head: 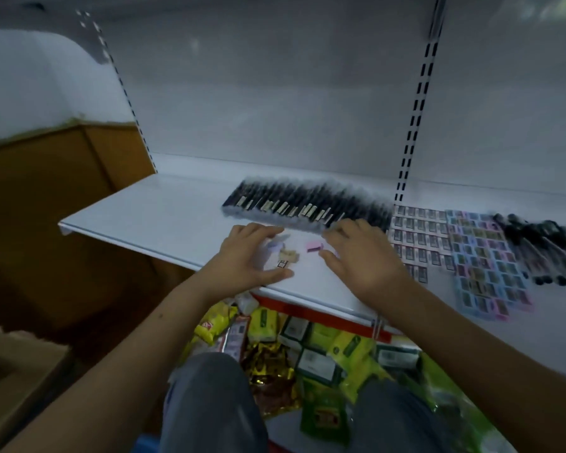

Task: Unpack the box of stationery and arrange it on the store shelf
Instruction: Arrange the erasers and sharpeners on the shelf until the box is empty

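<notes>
White shelf [164,217] already has your pens [307,204] and eraser rows [419,237] laid out; left hand [245,256] and right hand [363,256] spread flat, holding nothing, around loose erasers [294,253] you've yet to line up.

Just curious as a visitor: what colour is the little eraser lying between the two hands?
Pink, the small eraser on the white shelf, seen from the head camera.
</notes>
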